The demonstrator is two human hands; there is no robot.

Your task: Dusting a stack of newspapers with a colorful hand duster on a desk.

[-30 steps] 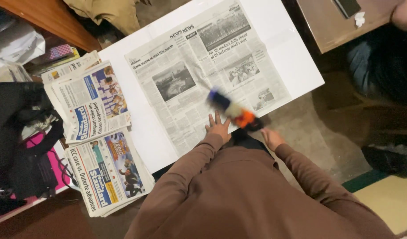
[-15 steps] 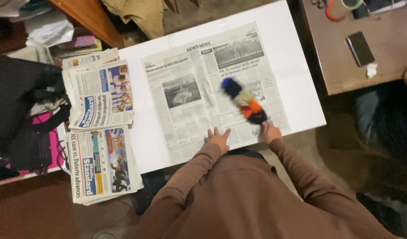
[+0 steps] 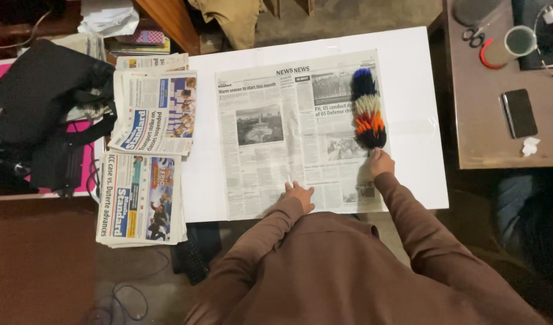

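Duster has swung since half a second ago: then it lay slanted near the middle of the page, now it stands nearly upright along the sheet's right-hand columns, upper centre-right of the frame. The right hand (image 3: pixel 381 162) is clenched round the handle end of the feather duster (image 3: pixel 368 108), whose blue, cream, orange and black plumes lie flat on the paper, pointing away from the person. The left hand (image 3: pixel 300 195) rests released, palm down with fingers spread, on the lower edge of the open newspaper (image 3: pixel 276 156) — likely pinning the sheet so the brushing does not drag it. The paper lies spread flat on the white surface (image 3: pixel 414 78), centred before the person. Left of it, two stacks of folded newspapers (image 3: pixel 147 156) overlap the surface's edge, kept out of the duster's path. A black bag (image 3: pixel 45 114) sits at far left. On the brown side table (image 3: pixel 487 138) at right: a phone (image 3: pixel 519 113), scissors (image 3: pixel 473 34) and a mug (image 3: pixel 520 41).
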